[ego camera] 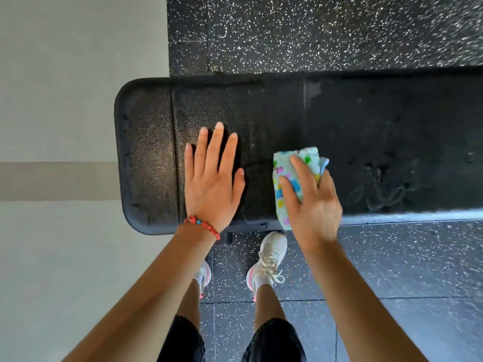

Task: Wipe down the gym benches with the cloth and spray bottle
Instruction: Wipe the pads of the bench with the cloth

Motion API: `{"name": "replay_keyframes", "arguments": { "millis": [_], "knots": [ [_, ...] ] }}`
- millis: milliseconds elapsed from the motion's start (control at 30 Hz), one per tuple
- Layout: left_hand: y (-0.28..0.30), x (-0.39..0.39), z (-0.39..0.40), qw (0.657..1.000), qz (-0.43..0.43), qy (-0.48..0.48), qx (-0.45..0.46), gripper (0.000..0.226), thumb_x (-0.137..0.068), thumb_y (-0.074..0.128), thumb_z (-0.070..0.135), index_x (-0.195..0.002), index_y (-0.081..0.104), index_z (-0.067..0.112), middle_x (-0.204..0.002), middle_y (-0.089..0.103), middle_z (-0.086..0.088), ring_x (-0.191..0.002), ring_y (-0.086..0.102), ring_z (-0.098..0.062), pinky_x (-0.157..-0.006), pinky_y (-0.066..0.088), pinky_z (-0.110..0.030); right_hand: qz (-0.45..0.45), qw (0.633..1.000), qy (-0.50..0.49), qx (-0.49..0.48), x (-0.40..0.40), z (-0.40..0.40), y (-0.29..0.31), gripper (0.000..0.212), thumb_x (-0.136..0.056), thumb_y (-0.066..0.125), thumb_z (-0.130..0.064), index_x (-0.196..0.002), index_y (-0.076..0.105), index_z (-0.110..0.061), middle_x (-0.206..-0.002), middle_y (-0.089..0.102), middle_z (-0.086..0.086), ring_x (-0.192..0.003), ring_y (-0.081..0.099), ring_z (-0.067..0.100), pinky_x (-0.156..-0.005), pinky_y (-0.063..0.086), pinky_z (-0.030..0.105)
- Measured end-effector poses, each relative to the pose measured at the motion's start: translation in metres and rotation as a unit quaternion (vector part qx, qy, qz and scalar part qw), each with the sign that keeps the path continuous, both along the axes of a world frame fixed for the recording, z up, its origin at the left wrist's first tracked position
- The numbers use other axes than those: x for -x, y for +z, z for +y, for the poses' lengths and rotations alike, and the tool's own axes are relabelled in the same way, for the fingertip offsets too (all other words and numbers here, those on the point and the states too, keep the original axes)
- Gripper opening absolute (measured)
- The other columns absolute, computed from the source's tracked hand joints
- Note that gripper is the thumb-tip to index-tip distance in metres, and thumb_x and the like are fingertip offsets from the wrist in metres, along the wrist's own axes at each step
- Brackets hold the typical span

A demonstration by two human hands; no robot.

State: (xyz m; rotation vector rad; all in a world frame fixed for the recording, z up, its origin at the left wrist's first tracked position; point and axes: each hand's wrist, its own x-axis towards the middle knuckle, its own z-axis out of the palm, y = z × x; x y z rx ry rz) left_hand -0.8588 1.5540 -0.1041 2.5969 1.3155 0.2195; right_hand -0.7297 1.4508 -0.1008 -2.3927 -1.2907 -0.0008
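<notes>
A black padded gym bench runs from the left end across to the right edge of the view. My left hand lies flat on the pad near its left end, fingers spread, holding nothing; a red bead bracelet is on that wrist. My right hand presses a folded light-blue cloth with coloured patches onto the pad near its front edge. Faint wet streaks show on the pad to the right of the cloth. No spray bottle is in view.
Black speckled rubber floor lies beyond and in front of the bench. A pale smooth floor with a beige stripe is to the left. My white shoes stand close to the bench's front edge.
</notes>
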Motion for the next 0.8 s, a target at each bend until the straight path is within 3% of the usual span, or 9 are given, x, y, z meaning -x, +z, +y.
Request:
{"name": "replay_keyframes", "arguments": {
  "millis": [233, 433, 533, 800],
  "knots": [
    [-0.011, -0.025, -0.015, 0.999, 0.03, -0.033, 0.005, 0.052, -0.09, 0.039, 0.029, -0.139, 0.042, 0.01, -0.148, 0.036, -0.014, -0.137, 0.026, -0.034, -0.112, 0.015, -0.051, 0.043, 0.997, -0.059, -0.012, -0.058, 0.094, 0.0, 0.035, -0.087, 0.056, -0.034, -0.116, 0.064, -0.016, -0.09, 0.06, 0.023, -0.073, 0.061, 0.036, -0.054, 0.048, 0.033],
    [-0.009, -0.026, -0.016, 0.999, 0.041, -0.03, 0.0, 0.052, -0.089, 0.038, 0.026, -0.138, 0.042, 0.009, -0.147, 0.037, -0.016, -0.137, 0.027, -0.035, -0.111, 0.017, -0.053, 0.034, 0.998, -0.052, -0.027, -0.034, 0.005, -0.005, 0.032, -0.085, 0.055, -0.031, -0.113, 0.062, -0.018, -0.078, 0.058, 0.018, -0.062, 0.06, 0.032, -0.046, 0.049, 0.029],
    [-0.005, -0.033, -0.021, 0.999, 0.031, -0.009, -0.006, 0.052, -0.09, 0.039, 0.028, -0.138, 0.042, 0.008, -0.147, 0.037, -0.016, -0.136, 0.026, -0.034, -0.111, 0.014, -0.051, 0.005, 1.0, -0.002, -0.009, -0.033, -0.034, -0.003, 0.029, -0.086, 0.056, -0.031, -0.111, 0.061, -0.017, -0.072, 0.056, 0.016, -0.057, 0.057, 0.03, -0.044, 0.049, 0.03],
    [-0.009, -0.07, -0.044, 0.999, 0.053, -0.013, -0.002, 0.053, -0.09, 0.039, 0.029, -0.139, 0.042, 0.011, -0.147, 0.037, -0.015, -0.136, 0.028, -0.035, -0.111, 0.016, -0.052, 0.014, 1.0, -0.006, -0.02, -0.084, 0.04, -0.004, 0.033, -0.081, 0.051, -0.033, -0.102, 0.069, -0.014, -0.074, 0.06, 0.016, -0.059, 0.059, 0.03, -0.042, 0.047, 0.029]
  ]
}}
